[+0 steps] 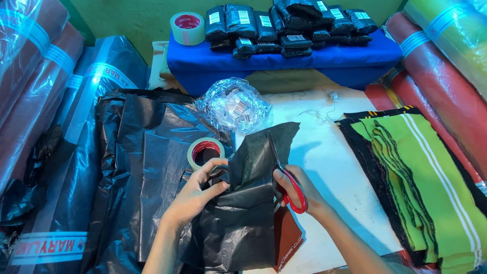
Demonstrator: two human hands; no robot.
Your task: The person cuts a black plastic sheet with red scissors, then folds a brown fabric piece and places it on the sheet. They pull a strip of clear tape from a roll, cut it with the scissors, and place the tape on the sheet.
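My right hand point(299, 190) grips red-handled scissors point(293, 192), whose blades run up into a sheet of black plastic point(253, 167). My left hand point(198, 190) pinches the same black sheet on its left side, holding it up off the white table point(329, 162). A brown-red folded cloth point(286, 236) lies under the sheet near my right wrist. A roll of clear tape with a red core point(205, 152) sits just above my left hand.
Black plastic sheets point(137, 167) are piled at the left beside wrapped fabric rolls point(35, 86). A crumpled clear bag point(233, 104) lies beyond. Several black wrapped packets point(289, 25) and another tape roll point(187, 28) rest on a blue bench. Green striped cloths point(421, 177) are stacked at the right.
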